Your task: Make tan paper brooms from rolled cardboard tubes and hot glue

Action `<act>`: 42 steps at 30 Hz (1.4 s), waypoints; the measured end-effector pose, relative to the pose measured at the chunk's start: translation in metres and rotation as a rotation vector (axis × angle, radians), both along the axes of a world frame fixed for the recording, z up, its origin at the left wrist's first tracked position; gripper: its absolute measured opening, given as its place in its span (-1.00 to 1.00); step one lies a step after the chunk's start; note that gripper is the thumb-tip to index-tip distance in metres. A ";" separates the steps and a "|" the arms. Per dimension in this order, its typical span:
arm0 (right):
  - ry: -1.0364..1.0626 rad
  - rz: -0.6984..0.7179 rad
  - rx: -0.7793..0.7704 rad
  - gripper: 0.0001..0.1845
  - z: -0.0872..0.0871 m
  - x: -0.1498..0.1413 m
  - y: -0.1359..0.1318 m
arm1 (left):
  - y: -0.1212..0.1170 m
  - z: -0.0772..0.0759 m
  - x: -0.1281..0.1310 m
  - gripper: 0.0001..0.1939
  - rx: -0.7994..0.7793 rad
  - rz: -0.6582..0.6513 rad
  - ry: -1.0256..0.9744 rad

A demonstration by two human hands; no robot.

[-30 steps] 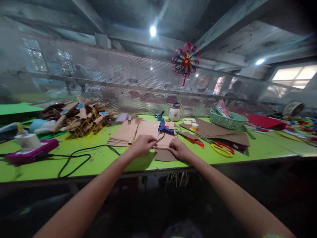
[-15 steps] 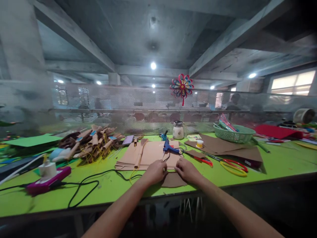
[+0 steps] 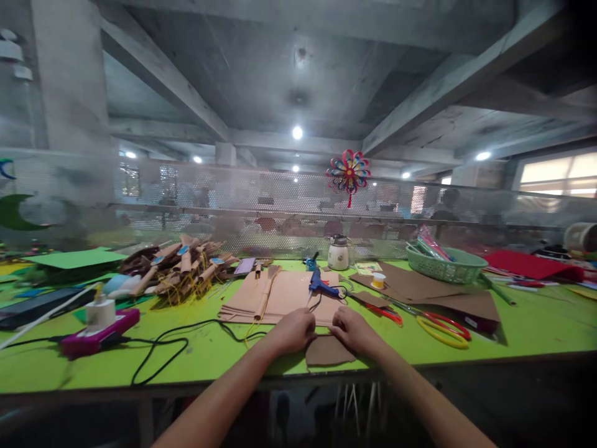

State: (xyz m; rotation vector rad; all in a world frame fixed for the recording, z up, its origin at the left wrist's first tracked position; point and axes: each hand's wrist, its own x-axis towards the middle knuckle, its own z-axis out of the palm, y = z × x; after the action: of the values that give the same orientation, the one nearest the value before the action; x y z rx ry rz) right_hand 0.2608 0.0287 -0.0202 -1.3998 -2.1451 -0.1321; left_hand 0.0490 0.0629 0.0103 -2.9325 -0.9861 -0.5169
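A small piece of brown paper (image 3: 329,352) lies at the table's front edge, between my two hands. My left hand (image 3: 295,330) is closed on its far left edge, fingers curled. At the far right edge my right hand (image 3: 351,330) pinches the same piece. The far edge looks bent or folded under the fingers, though the fingertips partly hide it. Just beyond, a blue glue gun (image 3: 321,285) rests on a stack of light brown paper sheets (image 3: 288,292). A rolled paper tube (image 3: 262,300) with yellow string lies on the stack's left part.
Scissors with red and yellow handles (image 3: 443,330) lie right, near dark brown sheets (image 3: 420,283) and a green basket (image 3: 448,267). A purple power strip (image 3: 100,333) with black cable (image 3: 161,339) sits left, before a pile of paper rolls (image 3: 186,270). A white jug (image 3: 338,254) stands behind.
The view has shifted slightly, so the scene sits a little lower and further right. Both hands keep hold of the brown paper, and more of its surface shows between them.
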 end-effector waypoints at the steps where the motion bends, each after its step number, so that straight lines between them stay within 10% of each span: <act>1: 0.003 -0.001 -0.002 -0.85 0.001 0.000 -0.001 | 0.000 -0.001 0.000 -0.89 0.009 -0.008 -0.002; 14: 0.230 0.055 -0.188 -0.69 0.013 0.004 -0.001 | 0.017 -0.010 0.006 -0.78 0.087 -0.044 -0.041; 42: 0.457 0.187 -0.343 -0.90 0.013 0.009 -0.005 | 0.016 -0.008 0.009 -0.78 -0.333 -0.110 -0.196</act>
State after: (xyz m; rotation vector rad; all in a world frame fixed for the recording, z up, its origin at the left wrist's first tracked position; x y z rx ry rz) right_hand 0.2699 0.0242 -0.0067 -1.2451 -1.9479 0.5960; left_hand 0.0577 0.0790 0.0023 -3.2977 -1.0226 -0.7211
